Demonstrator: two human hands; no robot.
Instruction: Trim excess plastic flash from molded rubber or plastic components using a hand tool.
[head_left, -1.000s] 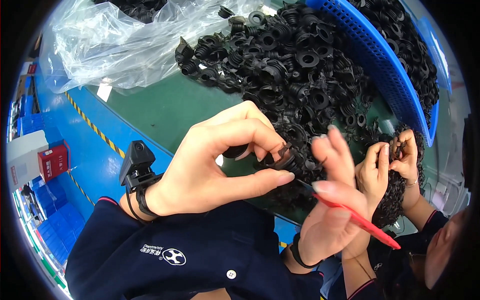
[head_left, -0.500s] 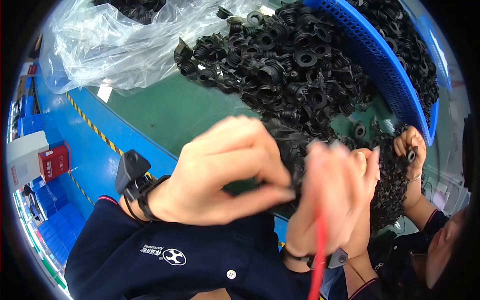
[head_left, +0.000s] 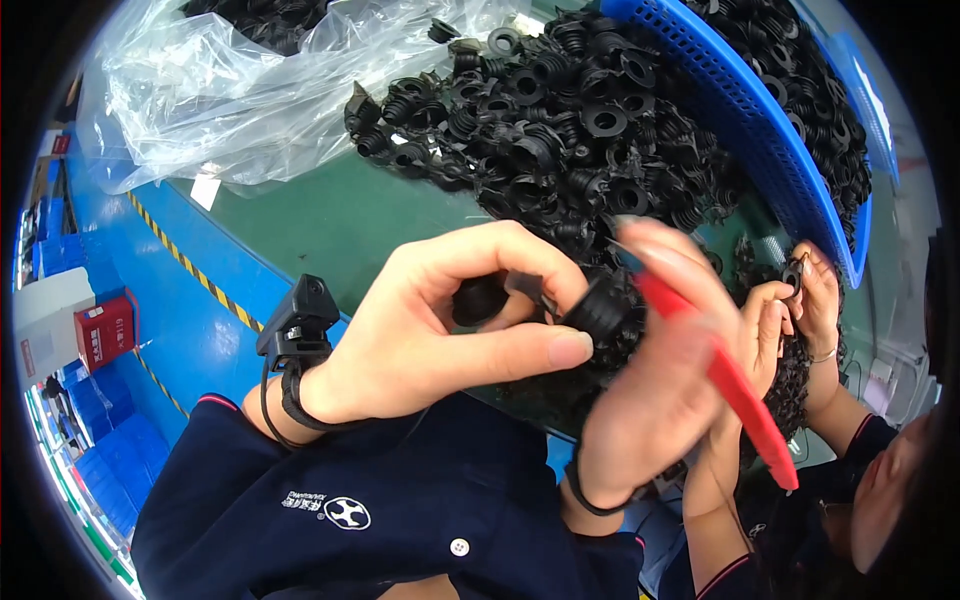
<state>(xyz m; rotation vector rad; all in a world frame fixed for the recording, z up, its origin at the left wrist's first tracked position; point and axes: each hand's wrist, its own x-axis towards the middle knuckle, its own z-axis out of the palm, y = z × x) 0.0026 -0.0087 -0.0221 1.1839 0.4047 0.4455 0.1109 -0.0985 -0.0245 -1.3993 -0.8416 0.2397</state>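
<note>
The left hand is pinching a black ribbed rubber piece, which is sticking out beyond the grip. Just beside, the blurred right hand is holding a red tool.

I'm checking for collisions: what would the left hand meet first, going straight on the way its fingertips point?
Probably the right hand, which holds a red tool, just past the black ribbed part pinched in the left hand; depth is unclear in this view.
</note>
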